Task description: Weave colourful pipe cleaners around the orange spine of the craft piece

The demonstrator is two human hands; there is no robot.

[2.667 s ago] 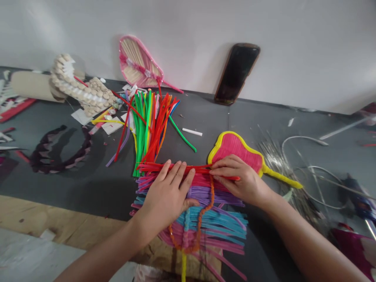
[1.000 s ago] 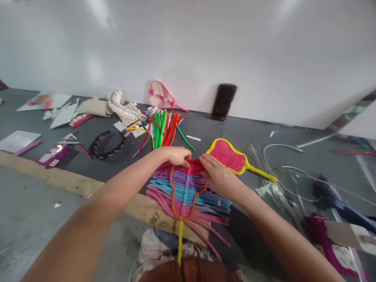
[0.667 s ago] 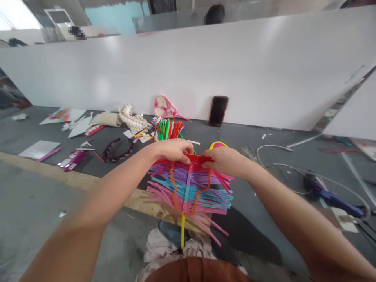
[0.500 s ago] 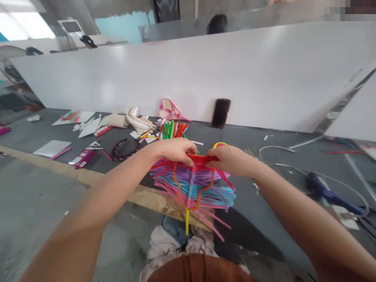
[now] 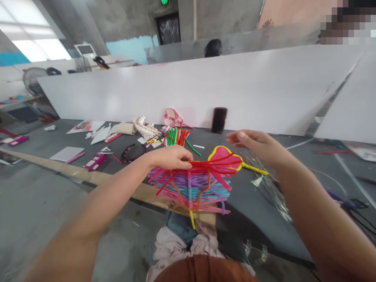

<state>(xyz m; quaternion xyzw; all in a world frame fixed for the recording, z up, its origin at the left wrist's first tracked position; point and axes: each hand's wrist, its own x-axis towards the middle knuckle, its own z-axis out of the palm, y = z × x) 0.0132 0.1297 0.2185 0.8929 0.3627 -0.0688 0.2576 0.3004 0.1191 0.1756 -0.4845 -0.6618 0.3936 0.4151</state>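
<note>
My left hand point(image 5: 174, 157) pinches the top of a craft piece made of rows of pipe cleaners point(image 5: 183, 184), where red pipe cleaners point(image 5: 214, 164) cross it. The rows run red, purple, blue and pink, with a braided centre line, a wavy orange outline and a yellow stem point(image 5: 192, 220) at the bottom. The piece is held up over the table edge. My right hand point(image 5: 252, 144) is off it, raised to the right with fingers stretched out and holding nothing. Below and left of that hand lies a pink fan with a yellow rim point(image 5: 225, 154).
Green and red pipe cleaners point(image 5: 176, 136) lie behind my left hand. A phone point(image 5: 219, 120) leans on the white partition point(image 5: 188, 90). Thin wires point(image 5: 274, 196) and a blue glue gun point(image 5: 343, 199) are on the right. A dark headband point(image 5: 129, 153) and a purple packet point(image 5: 95, 161) lie left.
My right hand has let go of the red pipe cleaners and moved up and right. Both hands worked at the top earlier. The red ends now spread loosely, and the view has tilted up.
</note>
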